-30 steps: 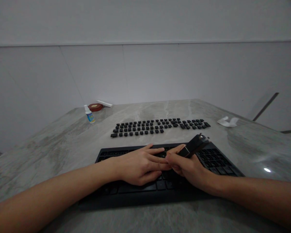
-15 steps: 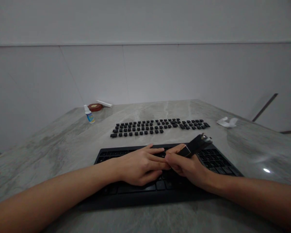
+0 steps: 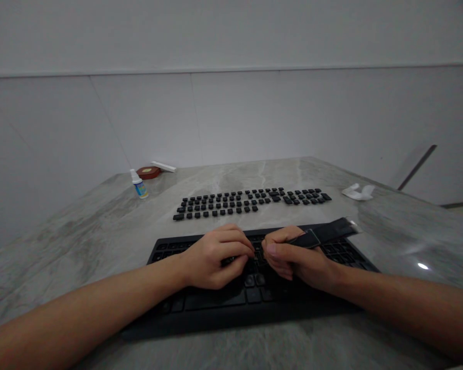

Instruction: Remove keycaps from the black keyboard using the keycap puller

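A black keyboard (image 3: 239,316) lies on the marble-patterned table, with several of its keys off and others in place. Over its middle my left hand (image 3: 219,257) has bent fingers, tips drawn together on the key area; whatever they pinch is too small to make out. My right hand (image 3: 303,259) is closed round a black flat tool (image 3: 327,232) with a pale, metallic-looking end pointing right. The tool's other end is hidden within that hand, close to the left fingertips. Beyond the keyboard, loose black keycaps (image 3: 230,211) are laid out in rows.
At the back left stand a small white spray bottle (image 3: 139,188), a reddish-brown box (image 3: 148,172) and a white strip-like object (image 3: 163,166). A crumpled white tissue (image 3: 358,192) lies at the right. A pale wall (image 3: 231,118) rises behind the table (image 3: 401,241).
My left fingers, earlier stretched out flat, have curled and drawn back left from the right hand. The tool has tipped lower, its pale end swinging right.
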The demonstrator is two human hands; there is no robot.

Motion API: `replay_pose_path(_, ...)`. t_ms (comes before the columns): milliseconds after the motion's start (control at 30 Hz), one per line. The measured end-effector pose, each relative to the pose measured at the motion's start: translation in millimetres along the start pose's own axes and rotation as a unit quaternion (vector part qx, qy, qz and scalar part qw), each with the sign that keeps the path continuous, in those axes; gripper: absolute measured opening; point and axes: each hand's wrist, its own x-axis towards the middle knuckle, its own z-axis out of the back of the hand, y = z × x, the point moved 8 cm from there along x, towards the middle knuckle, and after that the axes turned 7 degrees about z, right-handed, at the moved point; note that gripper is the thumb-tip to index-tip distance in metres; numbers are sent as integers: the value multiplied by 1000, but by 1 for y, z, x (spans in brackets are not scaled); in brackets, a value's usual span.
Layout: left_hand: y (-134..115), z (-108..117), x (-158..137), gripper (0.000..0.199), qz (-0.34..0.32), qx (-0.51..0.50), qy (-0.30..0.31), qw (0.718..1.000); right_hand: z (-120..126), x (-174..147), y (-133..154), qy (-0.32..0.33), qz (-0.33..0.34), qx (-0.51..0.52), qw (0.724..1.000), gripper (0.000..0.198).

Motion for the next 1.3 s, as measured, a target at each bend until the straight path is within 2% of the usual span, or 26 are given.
replay_pose_path(67,1,1,0,19,7,9,-4,1000,11,0,15,-30,64,-130,989,42)
replay_pose_path(100,2,1,0,19,12,13,-4,1000,14,0,24,-31,98,-216,971,40)
replay_pose_path(133,3,1,0,19,17,16,-4,1000,11,-1,31,-8,134,-299,945,35)
replay_pose_path(200,5,0,0,18,22,18,-2,1000,0,-2,34,78,178,-424,885,22)
replay_pose_path(233,5,0,0,18,22,18,1,1000,-5,-3,31,121,184,-463,858,17)
replay_pose_path(300,6,-2,-1,18,21,17,6,1000,-9,-4,21,174,169,-512,824,11)
replay_pose_path(433,5,-4,-1,18,18,19,17,1000,-9,-3,9,205,156,-541,801,18)
replay_pose_path(700,7,-6,-2,18,26,16,25,999,-13,-7,13,179,217,-547,788,24)
replay_pose_path(800,8,-6,-2,19,33,18,21,999,6,3,28,138,237,-566,777,26)
replay_pose_path(867,8,-7,-2,19,33,19,24,999,32,19,40,80,249,-615,743,30)
replay_pose_path(933,8,-8,-2,19,34,19,27,999,62,40,44,26,221,-683,695,33)
replay_pose_path(967,8,-8,-2,19,35,20,27,999,73,51,37,32,184,-715,673,32)
replay_pose_path(1067,9,-7,-2,19,40,20,22,999,90,72,1,114,58,-767,629,26)
replay_pose_path(1167,9,-8,-2,19,43,16,27,999,84,73,-19,142,36,-770,621,23)
replay_pose_path(1300,10,-9,-2,19,47,13,35,998,83,68,-29,136,23,-769,624,25)
